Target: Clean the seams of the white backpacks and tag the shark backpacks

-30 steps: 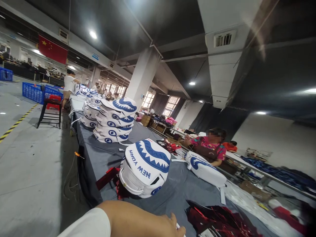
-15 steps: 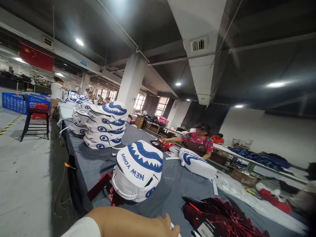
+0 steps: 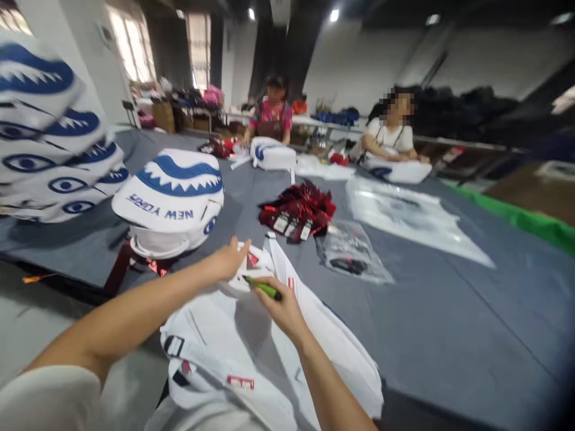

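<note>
A white backpack (image 3: 251, 341) lies close in front of me at the table edge, its shoulder straps and small red labels facing up. At its far end, my left hand (image 3: 231, 260) grips the top of the bag, fingertips partly hidden. My right hand (image 3: 283, 308) is closed around a green pen-like tool (image 3: 268, 290) with dark ends; its tip points at the bag top close to my left hand. A bit of shiny red (image 3: 253, 259) shows there. Beyond my left arm stands another white backpack (image 3: 173, 194) with a blue toothed print and NEW YORK lettering.
Stacked white backpacks (image 3: 58, 149) rise at the left. Dark red shiny tags (image 3: 299, 209) lie in a heap mid-table, beside a clear plastic bag (image 3: 354, 254). Plastic sheeting (image 3: 413, 209) lies farther right. Two people sit across the table (image 3: 449, 317) with white bags before them.
My view has swung right and down. My left hand has come to the top of the near backpack, which now shows. My right hand has come into view with the green tool.
</note>
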`<state>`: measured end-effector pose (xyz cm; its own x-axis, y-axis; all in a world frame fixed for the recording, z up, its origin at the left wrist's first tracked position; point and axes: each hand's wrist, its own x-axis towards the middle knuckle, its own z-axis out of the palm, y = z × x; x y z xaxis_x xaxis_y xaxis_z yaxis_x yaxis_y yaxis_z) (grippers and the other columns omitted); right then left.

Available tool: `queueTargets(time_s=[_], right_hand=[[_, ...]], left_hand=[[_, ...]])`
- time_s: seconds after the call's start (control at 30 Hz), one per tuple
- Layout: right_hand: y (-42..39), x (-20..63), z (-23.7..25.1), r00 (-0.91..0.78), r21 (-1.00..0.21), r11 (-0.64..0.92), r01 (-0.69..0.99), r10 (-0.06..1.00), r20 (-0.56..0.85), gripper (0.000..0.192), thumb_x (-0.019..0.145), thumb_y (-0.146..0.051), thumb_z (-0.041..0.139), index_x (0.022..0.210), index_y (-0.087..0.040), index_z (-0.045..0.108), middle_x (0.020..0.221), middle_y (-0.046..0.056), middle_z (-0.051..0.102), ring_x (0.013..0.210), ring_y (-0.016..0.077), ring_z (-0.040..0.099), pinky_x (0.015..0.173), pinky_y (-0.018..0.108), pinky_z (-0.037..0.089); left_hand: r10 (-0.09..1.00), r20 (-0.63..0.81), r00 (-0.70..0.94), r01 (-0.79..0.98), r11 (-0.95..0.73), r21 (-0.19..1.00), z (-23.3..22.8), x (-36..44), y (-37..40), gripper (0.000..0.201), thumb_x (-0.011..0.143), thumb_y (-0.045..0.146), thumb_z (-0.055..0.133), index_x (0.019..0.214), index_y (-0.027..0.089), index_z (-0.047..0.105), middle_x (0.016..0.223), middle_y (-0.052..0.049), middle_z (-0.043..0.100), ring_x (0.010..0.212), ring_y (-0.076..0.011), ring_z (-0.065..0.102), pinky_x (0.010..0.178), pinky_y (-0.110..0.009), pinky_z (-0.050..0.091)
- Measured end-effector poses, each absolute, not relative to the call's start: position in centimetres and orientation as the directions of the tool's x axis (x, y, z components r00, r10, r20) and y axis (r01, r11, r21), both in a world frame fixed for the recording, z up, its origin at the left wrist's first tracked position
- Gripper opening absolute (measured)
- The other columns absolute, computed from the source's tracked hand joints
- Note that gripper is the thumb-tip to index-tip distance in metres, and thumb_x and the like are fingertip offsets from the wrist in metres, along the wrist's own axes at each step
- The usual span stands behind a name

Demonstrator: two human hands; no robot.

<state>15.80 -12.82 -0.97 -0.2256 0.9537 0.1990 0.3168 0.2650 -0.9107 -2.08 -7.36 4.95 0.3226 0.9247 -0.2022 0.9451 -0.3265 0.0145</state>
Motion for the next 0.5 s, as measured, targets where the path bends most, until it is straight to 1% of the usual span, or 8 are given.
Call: queueTargets(time_s=[0.1, 0.2, 0.33, 0.43, 0.5], right_hand=[[-12.9, 16.1, -0.9, -0.236, -0.93, 0.228, 0.287, 0.958, 0.162, 0.024, 0.081, -0.032, 0.06, 0.097, -0.02, 0.073, 0.095, 0.007, 0.074, 0.085, 0.0212, 0.065, 0.077, 0.033, 0.05], [-12.8, 16.3, -0.9, -0.289, -0.942, 0.222, 0.253, 0.946, 0.145, 0.022, 0.081, -0.028, 0.06, 0.096, -0.02, 0.074, 0.094, 0.005, 0.074, 0.08, 0.0191, 0.064, 0.072, 0.031, 0.047], [-11.9, 15.3, -1.4, -0.302, -0.938, 0.252, 0.236, 0.937, 0.176, 0.02, 0.08, -0.022, 0.061, 0.094, -0.02, 0.075, 0.084, 0.002, 0.073, 0.072, 0.0156, 0.061, 0.069, 0.028, 0.044], [-11.3, 14.3, -1.9, -0.286, -0.93, 0.292, 0.226, 0.932, 0.223, 0.02, 0.079, -0.02, 0.061, 0.093, -0.02, 0.075, 0.078, 0.0, 0.072, 0.066, 0.014, 0.06, 0.068, 0.027, 0.043], [-11.3, 14.2, -1.9, -0.273, -0.908, 0.324, 0.267, 0.928, 0.251, 0.02, 0.079, -0.019, 0.061, 0.093, -0.02, 0.076, 0.075, 0.0, 0.072, 0.065, 0.0141, 0.06, 0.069, 0.027, 0.043]], left_hand=[[0.9, -0.308, 0.308, 0.941, -0.337, -0.042, 4.3, -1.9, -6.6, 0.101, 0.076, 0.0, 0.06, 0.159, 0.018, 0.003, 0.157, -0.034, 0.015, 0.115, -0.0409, 0.063, 0.088, -0.045, 0.055], [0.89, -0.354, 0.288, 0.935, -0.342, -0.097, 4.8, -1.7, -6.6, 0.101, 0.079, 0.002, 0.058, 0.158, 0.017, -0.003, 0.157, -0.035, 0.011, 0.116, -0.0384, 0.063, 0.088, -0.04, 0.054], [0.877, -0.398, 0.268, 0.926, -0.349, -0.145, 5.4, -1.5, -6.3, 0.102, 0.08, 0.005, 0.06, 0.157, 0.016, -0.006, 0.157, -0.036, 0.01, 0.118, -0.0368, 0.063, 0.09, -0.037, 0.052], [0.872, -0.397, 0.287, 0.917, -0.37, -0.151, 5.2, -1.6, -6.0, 0.101, 0.082, 0.007, 0.061, 0.157, 0.014, -0.006, 0.156, -0.037, 0.011, 0.119, -0.0376, 0.062, 0.092, -0.037, 0.051], [0.869, -0.381, 0.315, 0.91, -0.39, -0.138, 4.8, -1.6, -6.0, 0.099, 0.082, 0.006, 0.059, 0.156, 0.012, -0.005, 0.155, -0.037, 0.012, 0.121, -0.0377, 0.061, 0.095, -0.038, 0.05]])
